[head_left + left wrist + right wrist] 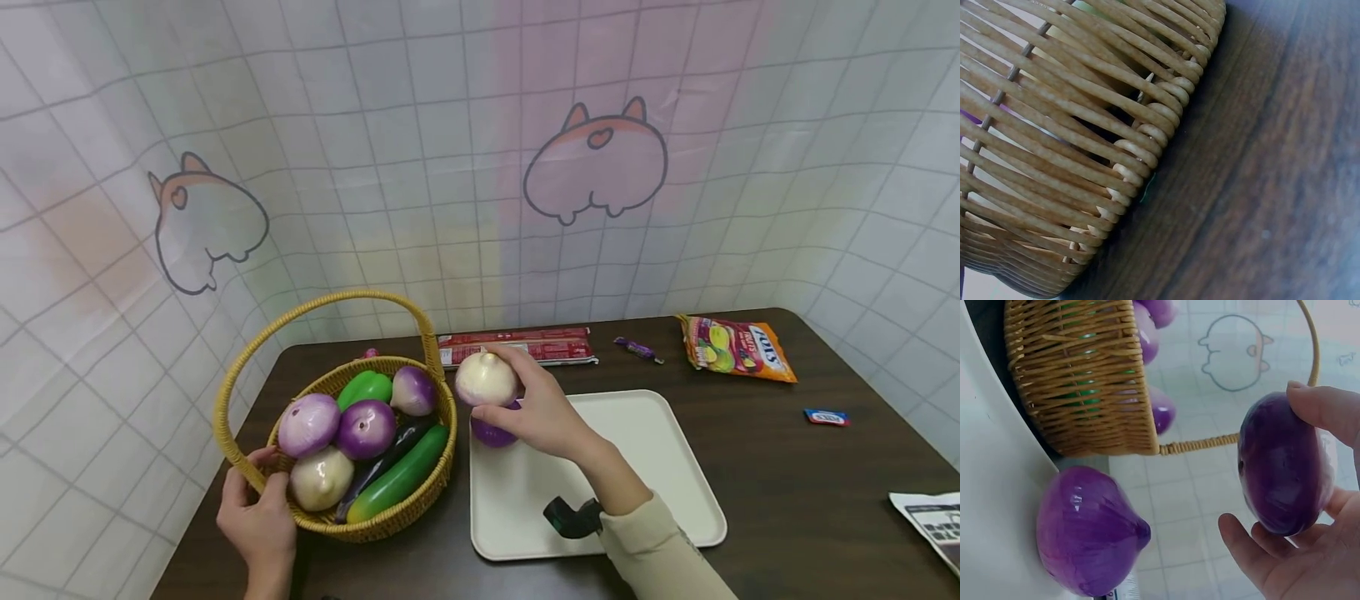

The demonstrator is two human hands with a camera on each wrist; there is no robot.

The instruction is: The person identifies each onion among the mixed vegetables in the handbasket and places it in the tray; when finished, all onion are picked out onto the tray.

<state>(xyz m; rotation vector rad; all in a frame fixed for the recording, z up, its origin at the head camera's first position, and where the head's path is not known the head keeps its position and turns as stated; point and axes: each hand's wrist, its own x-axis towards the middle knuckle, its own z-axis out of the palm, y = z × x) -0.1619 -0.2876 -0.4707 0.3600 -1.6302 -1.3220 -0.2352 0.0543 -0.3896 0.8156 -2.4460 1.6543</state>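
My right hand (538,407) holds a white-and-purple toy turnip (486,379) between thumb and fingers, above the left end of a white tray. Its purple underside faces the right wrist camera. Below it, a purple onion (1088,531) sits on the tray (600,500), partly hidden in the head view. My left hand (258,521) grips the left rim of a wicker basket (397,521), near the foot of its handle. Inside lie several turnips and onions (309,425), a green pepper (365,388), an eggplant (386,458) and a green cucumber-like vegetable (401,479). The left wrist view shows only basket weave and table.
Red long packets (525,343) lie along the back edge. Farther right are a purple-wrapped candy (639,349), a colourful candy bag (737,348) and a small blue-red packet (827,417). A printed sheet (933,521) rests at the right edge. Tiled-pattern curtain surrounds the dark table (787,500).
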